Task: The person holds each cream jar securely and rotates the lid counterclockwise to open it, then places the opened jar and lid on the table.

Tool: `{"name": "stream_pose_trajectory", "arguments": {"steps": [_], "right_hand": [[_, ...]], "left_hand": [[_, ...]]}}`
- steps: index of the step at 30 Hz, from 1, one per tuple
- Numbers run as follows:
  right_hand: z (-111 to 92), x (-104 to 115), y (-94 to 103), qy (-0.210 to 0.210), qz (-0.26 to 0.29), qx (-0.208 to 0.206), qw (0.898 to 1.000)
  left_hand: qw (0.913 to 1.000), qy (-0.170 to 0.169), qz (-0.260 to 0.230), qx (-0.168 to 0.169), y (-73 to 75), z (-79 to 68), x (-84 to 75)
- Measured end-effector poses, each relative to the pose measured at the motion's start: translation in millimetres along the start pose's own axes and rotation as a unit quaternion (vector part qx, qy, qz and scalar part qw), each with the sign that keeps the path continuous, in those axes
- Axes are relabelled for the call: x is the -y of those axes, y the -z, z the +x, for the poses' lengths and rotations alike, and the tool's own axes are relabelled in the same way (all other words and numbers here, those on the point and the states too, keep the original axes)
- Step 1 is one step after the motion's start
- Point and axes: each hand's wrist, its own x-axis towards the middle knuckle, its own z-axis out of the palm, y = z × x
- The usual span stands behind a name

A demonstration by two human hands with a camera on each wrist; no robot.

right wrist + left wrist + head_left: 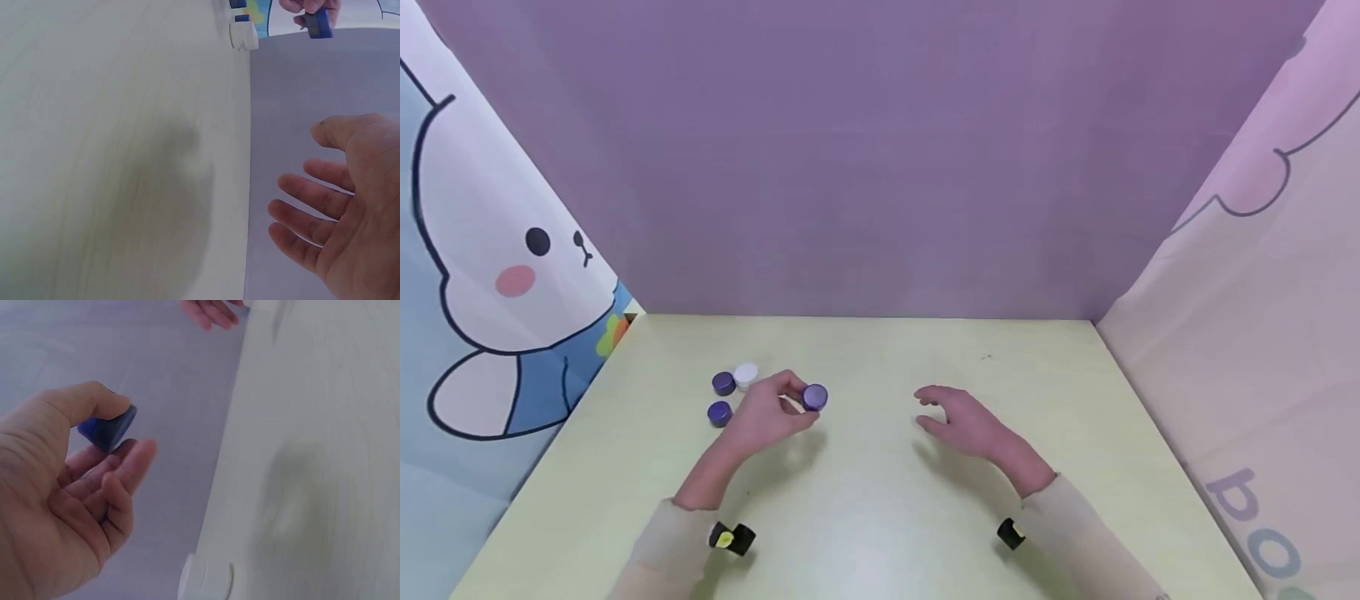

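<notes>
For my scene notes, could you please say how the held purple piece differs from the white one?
The purple piece is dark, the white piece pale. The purple piece is pinched by the left hand above the table; the white piece rests on the table. Both are short and round.

Left wrist view: thumb (pixel 94 397) covers part of the purple cap (pixel 105 431) at the left fingers (pixel 141 461). White cap (pixel 205 579), below those fingers, cut by the bottom edge; right fingers (pixel 214 314) run off the top. Right wrist view, past the right fingers: one resting cap (pixel 242 18) partly behind the white cap, another cap (pixel 237 3) cropped at top. Held cap's dark patch blurred. Head view: flecks (pixel 987 357) beyond right fingers too small to identify.
</notes>
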Motion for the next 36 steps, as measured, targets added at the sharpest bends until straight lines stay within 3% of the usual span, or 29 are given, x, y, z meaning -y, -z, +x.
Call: {"name": "stream_pose_trajectory", "arguments": {"steps": [5, 8, 11, 17, 21, 26, 31, 36], "right_hand": [[-2.2, -0.7, 0.2, -0.003, 0.011, -0.008, 1.0], [-5.0, -0.2, -0.3, -0.014, 0.021, 0.002, 1.0], [-8.6, -0.9, -1.1, -0.029, 0.031, 0.011, 0.999], [-11.6, -3.9, -4.5, -0.025, 0.048, 0.018, 0.998], [-10.3, -1.9, -4.9, -0.014, 0.055, 0.022, 0.998], [-7.9, 2.8, -4.2, -0.011, 0.047, 0.019, 0.999], [-1.7, 10.7, -1.8, -0.014, 0.031, -0.013, 0.999], [6.9, 17.5, -2.8, -0.009, -0.007, -0.057, 0.998]], "left_hand": [[0.9958, -0.059, -0.068, 0.017, -13.3, 6.5, -7.4], [0.992, -0.096, -0.079, 0.021, -19.6, 7.3, -11.4], [0.9907, -0.118, -0.058, 0.033, -24.8, 7.8, -13.8], [0.9916, -0.114, -0.009, 0.06, -32.8, 9.3, -15.1], [0.9917, -0.113, 0.009, 0.062, -35.6, 11.3, -18.2], [0.9912, -0.098, 0.071, 0.054, -39.9, 15.2, -23.0], [0.9827, -0.091, 0.154, 0.048, -43.9, 22.0, -29.4], [0.9804, -0.084, 0.17, 0.053, -48.0, 28.0, -36.2]]}}
